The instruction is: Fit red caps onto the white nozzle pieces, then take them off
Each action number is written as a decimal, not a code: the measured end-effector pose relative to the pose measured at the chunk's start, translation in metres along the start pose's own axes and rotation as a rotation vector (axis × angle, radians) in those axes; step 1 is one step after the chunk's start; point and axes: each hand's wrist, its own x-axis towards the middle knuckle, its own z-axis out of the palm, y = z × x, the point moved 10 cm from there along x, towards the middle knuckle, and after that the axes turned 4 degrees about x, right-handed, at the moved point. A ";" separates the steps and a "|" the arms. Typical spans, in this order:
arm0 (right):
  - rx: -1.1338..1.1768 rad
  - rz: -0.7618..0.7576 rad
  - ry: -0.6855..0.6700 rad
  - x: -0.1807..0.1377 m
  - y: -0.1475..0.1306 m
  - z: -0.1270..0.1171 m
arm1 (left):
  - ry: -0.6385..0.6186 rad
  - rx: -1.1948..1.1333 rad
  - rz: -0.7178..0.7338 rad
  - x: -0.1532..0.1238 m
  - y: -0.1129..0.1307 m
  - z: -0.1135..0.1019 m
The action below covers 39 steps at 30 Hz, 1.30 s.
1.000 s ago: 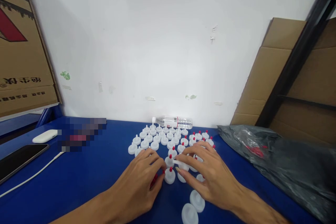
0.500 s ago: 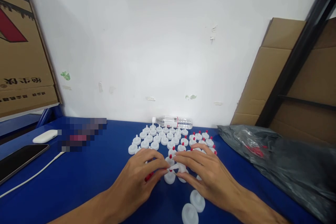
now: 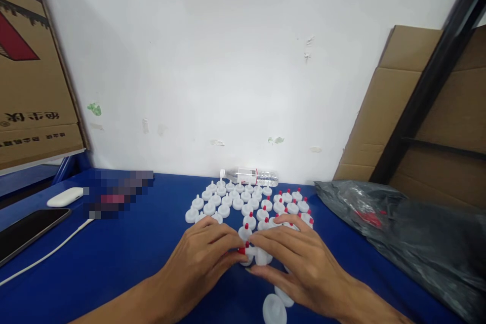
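Capped on the right, bare far left

Your left hand [image 3: 207,253] pinches a red cap [image 3: 242,251] at the tip of the white spouted lid [image 3: 261,257] your right hand's [image 3: 298,260] fingers hold, near centre. Red-capped lids [image 3: 292,207] stand right; bare-spouted lids [image 3: 209,208] are left. The blue table [image 3: 132,243] has room left; bottle [image 3: 248,176] bounds far, grey bag [image 3: 436,233] right.

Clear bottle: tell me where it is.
In the head view, the clear bottle lies slightly right of centre at the back of the blue table, between the wall and the white nozzles.
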 end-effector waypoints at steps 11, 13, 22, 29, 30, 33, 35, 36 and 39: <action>0.029 -0.036 0.017 0.001 -0.012 -0.002 | -0.070 -0.013 0.080 0.000 0.016 0.003; 0.034 -0.041 -0.007 0.002 -0.014 0.001 | -0.090 -0.029 0.072 -0.001 0.016 0.005; -0.046 0.036 -0.068 0.001 0.016 0.007 | -0.090 0.035 -0.009 0.004 0.009 0.004; -0.172 0.313 -0.126 -0.021 0.099 -0.012 | -0.124 0.051 -0.150 0.000 -0.023 0.004; -0.196 0.320 -0.126 -0.023 0.105 -0.015 | -0.139 0.044 -0.162 -0.001 -0.026 0.006; -0.225 0.340 -0.130 -0.023 0.112 -0.023 | -0.168 0.022 -0.183 -0.002 -0.030 0.012; -0.178 0.371 -0.205 -0.023 0.112 -0.022 | -0.169 0.017 -0.190 -0.002 -0.031 0.012; -0.133 0.399 -0.270 -0.024 0.111 -0.018 | -0.168 0.017 -0.191 -0.001 -0.031 0.012; 0.009 0.506 -0.483 -0.034 0.108 -0.002 | -0.170 0.020 -0.192 0.001 -0.030 0.011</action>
